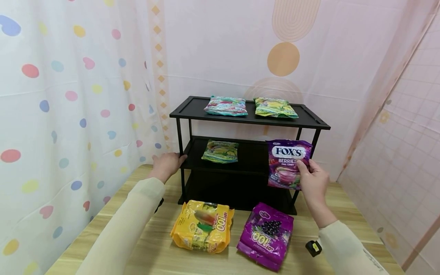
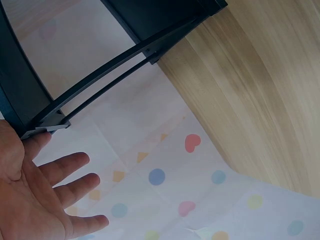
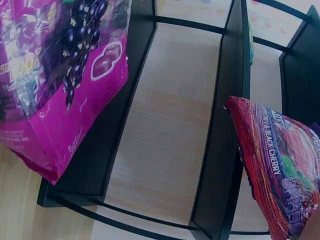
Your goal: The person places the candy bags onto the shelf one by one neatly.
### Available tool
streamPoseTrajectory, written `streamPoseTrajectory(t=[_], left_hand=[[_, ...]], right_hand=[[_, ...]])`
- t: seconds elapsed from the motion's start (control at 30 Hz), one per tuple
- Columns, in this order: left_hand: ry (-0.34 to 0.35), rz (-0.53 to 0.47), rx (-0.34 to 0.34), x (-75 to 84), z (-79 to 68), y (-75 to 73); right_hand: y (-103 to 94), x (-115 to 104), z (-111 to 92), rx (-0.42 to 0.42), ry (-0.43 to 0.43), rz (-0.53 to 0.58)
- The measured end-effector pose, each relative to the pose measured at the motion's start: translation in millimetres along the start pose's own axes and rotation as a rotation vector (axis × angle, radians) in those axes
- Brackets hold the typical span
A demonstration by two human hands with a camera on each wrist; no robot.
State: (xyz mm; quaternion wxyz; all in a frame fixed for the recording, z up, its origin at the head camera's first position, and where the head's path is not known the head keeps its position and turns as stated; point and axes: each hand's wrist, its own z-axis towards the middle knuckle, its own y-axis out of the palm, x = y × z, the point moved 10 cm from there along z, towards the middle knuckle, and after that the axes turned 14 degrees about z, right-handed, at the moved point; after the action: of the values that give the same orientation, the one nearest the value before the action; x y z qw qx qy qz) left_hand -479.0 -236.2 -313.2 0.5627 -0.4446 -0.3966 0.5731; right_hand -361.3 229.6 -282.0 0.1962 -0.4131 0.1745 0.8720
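My right hand pinches the right edge of a purple Fox's Berries candy bag, thumb on its front. The bag is upright before the right end of the black shelf rack's middle shelf. In the right wrist view the candy bag overlaps a shelf, and only a sliver of the hand shows. At the rack's left side my left hand holds the middle shelf's edge near the front post. The left wrist view shows the other fingers spread out straight.
On the top shelf lie a teal-and-red candy bag and a yellow-green one. A green bag is on the middle shelf, left. Before the rack, a yellow Lot 100 bag and a purple Lot 100 bag rest on the wooden table.
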Motion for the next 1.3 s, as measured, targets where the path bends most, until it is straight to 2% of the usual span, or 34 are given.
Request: streamPoseTrajectory(t=[0.27, 0.6, 0.7, 0.8, 0.87, 1.1, 1.2, 1.3], left_hand=[[0.001, 0.008, -0.003, 0.4, -0.2, -0.7], [-0.002, -0.001, -0.006, 0.3, 0.6, -0.6], [0.000, 0.001, -0.004, 0.2, 0.8, -0.2], [0.001, 0.005, -0.001, 0.1, 0.3, 0.3], [0.002, 0.009, -0.001, 0.0, 0.1, 0.4], [0.003, 0.009, -0.008, 0.2, 0.3, 1.7], [0.000, 0.011, -0.008, 0.1, -0.1, 1.3], [-0.001, 0.014, -0.008, -0.1, -0.3, 1.0]], right_hand=[[10.4, 10, 5, -0.015, 0.109, -0.016], [24.0, 31, 11, -0.019, 0.285, 0.094], [27.1, 38, 13, -0.024, 0.321, 0.094], [29.4, 42, 17, -0.050, 0.320, 0.019], [31.2, 42, 21, -0.083, 0.293, -0.069], [39.1, 33, 30, -0.231, 0.104, -0.458], [40.7, 33, 32, -0.269, 0.082, -0.533], [42.0, 35, 34, -0.301, 0.089, -0.559]])
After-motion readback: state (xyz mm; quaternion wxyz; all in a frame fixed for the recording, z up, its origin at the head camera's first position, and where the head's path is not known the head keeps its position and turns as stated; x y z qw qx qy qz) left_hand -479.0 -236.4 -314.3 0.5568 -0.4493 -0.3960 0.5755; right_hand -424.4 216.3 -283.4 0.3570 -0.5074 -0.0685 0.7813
